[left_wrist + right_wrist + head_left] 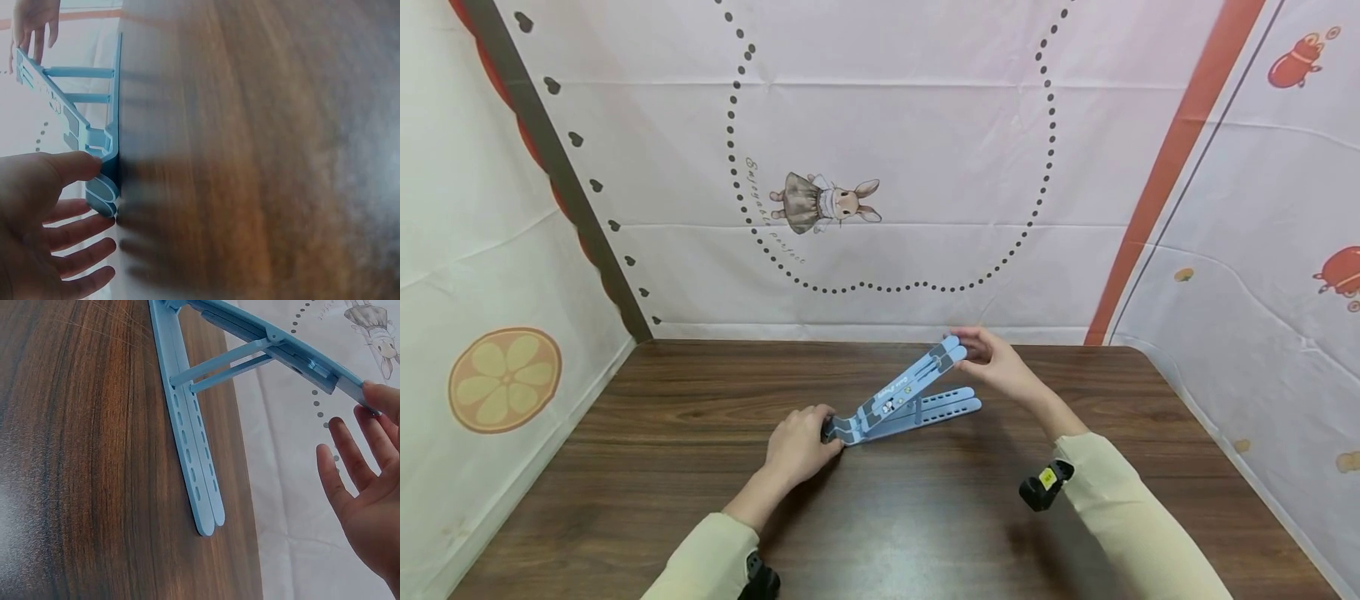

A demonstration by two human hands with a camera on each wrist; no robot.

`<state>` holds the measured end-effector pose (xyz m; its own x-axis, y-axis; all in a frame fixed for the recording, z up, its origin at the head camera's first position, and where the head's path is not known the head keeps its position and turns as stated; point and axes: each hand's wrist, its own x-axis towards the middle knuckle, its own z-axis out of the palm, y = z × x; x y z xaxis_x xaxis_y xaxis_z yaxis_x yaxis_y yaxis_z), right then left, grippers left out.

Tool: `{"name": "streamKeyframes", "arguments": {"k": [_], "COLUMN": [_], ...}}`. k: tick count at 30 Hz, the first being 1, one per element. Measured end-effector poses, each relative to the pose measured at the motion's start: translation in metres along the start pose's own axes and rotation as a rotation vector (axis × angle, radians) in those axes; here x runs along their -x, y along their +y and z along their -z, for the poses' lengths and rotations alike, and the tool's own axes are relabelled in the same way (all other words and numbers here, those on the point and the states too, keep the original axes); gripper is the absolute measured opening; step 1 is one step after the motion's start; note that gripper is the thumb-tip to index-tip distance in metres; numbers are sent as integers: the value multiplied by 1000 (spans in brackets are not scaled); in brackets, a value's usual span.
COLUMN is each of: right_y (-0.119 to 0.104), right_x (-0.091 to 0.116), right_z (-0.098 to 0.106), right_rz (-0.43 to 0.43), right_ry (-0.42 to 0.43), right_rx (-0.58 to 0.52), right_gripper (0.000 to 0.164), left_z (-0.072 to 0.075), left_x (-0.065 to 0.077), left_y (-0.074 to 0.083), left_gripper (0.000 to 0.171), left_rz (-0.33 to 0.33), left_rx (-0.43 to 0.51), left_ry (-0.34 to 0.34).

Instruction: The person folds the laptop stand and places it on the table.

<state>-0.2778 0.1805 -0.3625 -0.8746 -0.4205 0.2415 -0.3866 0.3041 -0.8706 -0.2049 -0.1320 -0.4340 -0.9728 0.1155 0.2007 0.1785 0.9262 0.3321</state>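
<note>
A light blue folding laptop stand [895, 398] sits on the table, its two slim bars side by side. The upper arms slant up to the right, while the slotted base [187, 444] lies along the wood. Struts [219, 365] join the base to the raised arms. At the stand's low front end, my left hand [797, 446] grips it between thumb [75, 167] and forefinger, the other fingers spread. My right hand [992, 362] pinches the raised tip with thumb and forefinger, its remaining fingers loosely extended. Dark grey pads show on the upper arms.
The brown wood-grain table [700, 383] reaches back to a white cloth [925, 183] printed with a rabbit and dotted lines. Similar cloth hangs at both sides. A black wrist camera [1047, 485] sits by the right sleeve.
</note>
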Motion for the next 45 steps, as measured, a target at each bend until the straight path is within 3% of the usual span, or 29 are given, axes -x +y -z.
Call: {"name": "streamKeyframes", "arguments": {"k": [19, 31, 45], "right_y": [2, -2, -7], "right_x": [13, 20, 22], "right_z": [0, -8, -17], "right_rz": [-50, -54, -38], "right_ry": [16, 67, 93], "right_rx": [64, 37, 41], "right_gripper": [49, 45, 43], "left_z": [0, 2, -1], "left_x": [-12, -15, -24], "left_y": [-12, -12, -19], "left_gripper": [42, 43, 43], "left_rz": [6, 4, 56], "left_rx": [20, 14, 38], "left_ry": [-11, -14, -18]}}
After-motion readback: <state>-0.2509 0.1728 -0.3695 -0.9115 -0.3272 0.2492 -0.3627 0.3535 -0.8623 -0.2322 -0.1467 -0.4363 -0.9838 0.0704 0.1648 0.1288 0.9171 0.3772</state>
